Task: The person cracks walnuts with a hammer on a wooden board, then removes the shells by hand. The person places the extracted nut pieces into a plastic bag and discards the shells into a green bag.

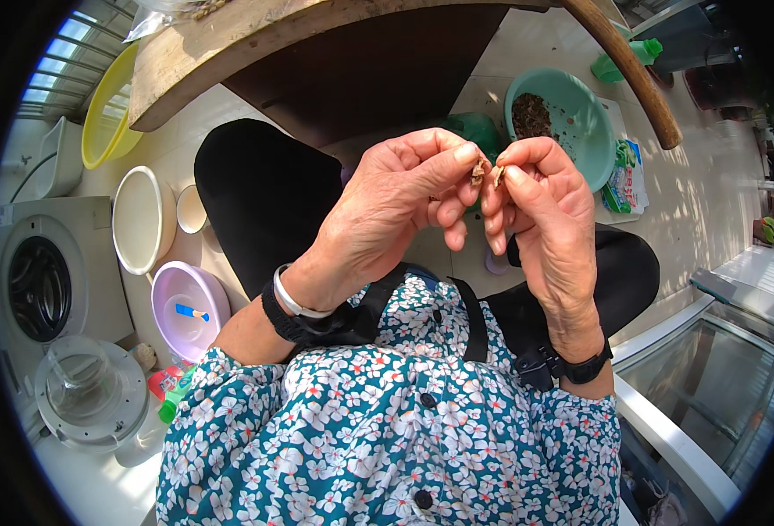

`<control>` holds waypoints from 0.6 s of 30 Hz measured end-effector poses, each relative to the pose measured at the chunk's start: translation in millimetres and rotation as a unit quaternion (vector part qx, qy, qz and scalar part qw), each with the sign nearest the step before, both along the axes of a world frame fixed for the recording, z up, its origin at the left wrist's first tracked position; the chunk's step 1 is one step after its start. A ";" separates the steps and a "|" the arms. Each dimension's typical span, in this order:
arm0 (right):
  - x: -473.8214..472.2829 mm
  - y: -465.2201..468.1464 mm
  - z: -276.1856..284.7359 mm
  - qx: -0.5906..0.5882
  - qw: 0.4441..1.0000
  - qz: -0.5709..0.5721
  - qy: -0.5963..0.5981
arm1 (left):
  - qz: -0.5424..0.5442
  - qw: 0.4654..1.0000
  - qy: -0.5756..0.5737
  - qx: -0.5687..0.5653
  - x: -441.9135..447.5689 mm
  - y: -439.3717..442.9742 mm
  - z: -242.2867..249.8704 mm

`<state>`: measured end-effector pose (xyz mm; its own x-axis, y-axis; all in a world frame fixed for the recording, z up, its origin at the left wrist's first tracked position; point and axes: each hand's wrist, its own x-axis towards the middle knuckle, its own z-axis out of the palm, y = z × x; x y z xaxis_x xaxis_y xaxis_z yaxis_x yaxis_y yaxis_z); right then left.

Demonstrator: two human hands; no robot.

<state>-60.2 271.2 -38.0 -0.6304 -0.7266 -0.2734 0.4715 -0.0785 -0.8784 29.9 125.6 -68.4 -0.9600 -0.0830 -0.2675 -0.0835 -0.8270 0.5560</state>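
Between the thumb and fingertips of my left hand [400, 191] is a small, crumpled brown dried piece [477, 172]. My right hand [544, 204] pinches a second brown fragment [499, 176], paler and thinner. The fingertips of both hands are close together, above the gap between my knees; whether they touch I cannot tell. Just beyond the right hand, a teal plastic basin [587, 125] stands on the floor with a heap of brown dried bits [531, 117] on its left side. A dark green object [475, 130], partly hidden by my hands, lies beside it.
A wooden tabletop [196, 52] crosses the top, with a curved wooden handle [630, 66] at its right. On the left are a white basin [138, 220], a purple basin [189, 309], a yellow tub [107, 108] and a washing machine [64, 263]. A printed packet [623, 177] lies right.
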 end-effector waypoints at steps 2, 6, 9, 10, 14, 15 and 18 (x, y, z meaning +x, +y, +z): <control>2.4 2.1 -1.6 -0.015 0.999 0.000 -0.036 | 0.009 1.000 0.001 0.001 1.8 2.3 -2.2; 5.8 4.1 -4.4 -0.015 0.999 0.016 -0.033 | 0.030 0.999 -0.001 -0.041 5.2 8.1 -4.6; 9.7 5.4 -5.4 -0.003 1.000 0.009 -0.022 | 0.042 0.997 0.013 -0.069 6.6 11.3 -7.3; 11.7 6.1 -5.1 0.000 1.000 0.002 -0.022 | 0.050 0.994 0.016 -0.094 6.7 12.3 -8.1; 16.3 7.2 -7.2 0.019 0.999 0.004 -0.026 | 0.090 0.978 0.019 -0.185 8.2 18.9 -10.8; 16.1 7.0 -7.8 0.026 1.000 0.001 -0.018 | 0.101 0.973 0.016 -0.205 8.4 20.5 -10.6; 16.5 7.8 -11.1 0.045 0.999 -0.006 0.000 | 0.117 0.973 0.029 -0.196 7.9 22.4 -12.6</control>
